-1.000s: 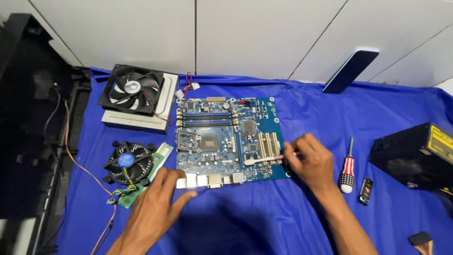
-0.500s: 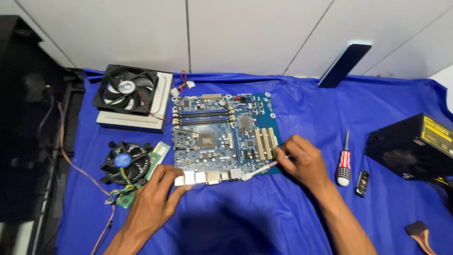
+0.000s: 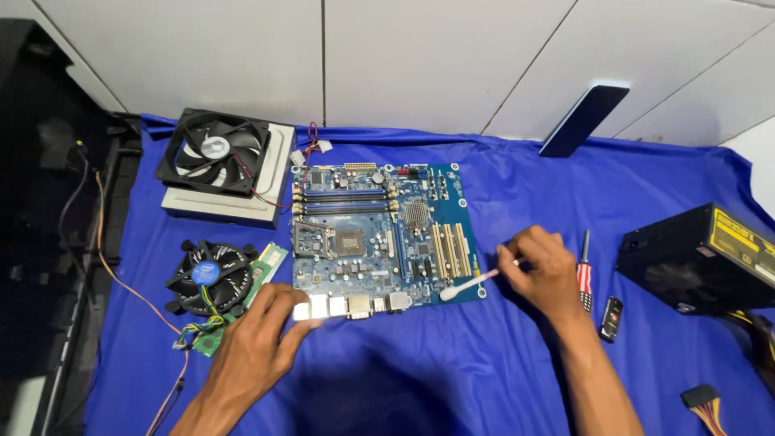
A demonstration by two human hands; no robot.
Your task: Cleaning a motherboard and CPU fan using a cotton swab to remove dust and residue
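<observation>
You're pinching a cotton swab (image 3: 470,283) in your right hand (image 3: 542,265) — left hand (image 3: 262,339) fingers spread, bracing the motherboard (image 3: 379,234) lower-centre — pressing hard risks bending pins.

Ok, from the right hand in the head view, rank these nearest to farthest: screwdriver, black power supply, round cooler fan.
From the right hand:
1. Screwdriver, just to its right on the blue cloth.
2. Black power supply, farther right.
3. Round cooler fan, far left, beyond the motherboard.
</observation>
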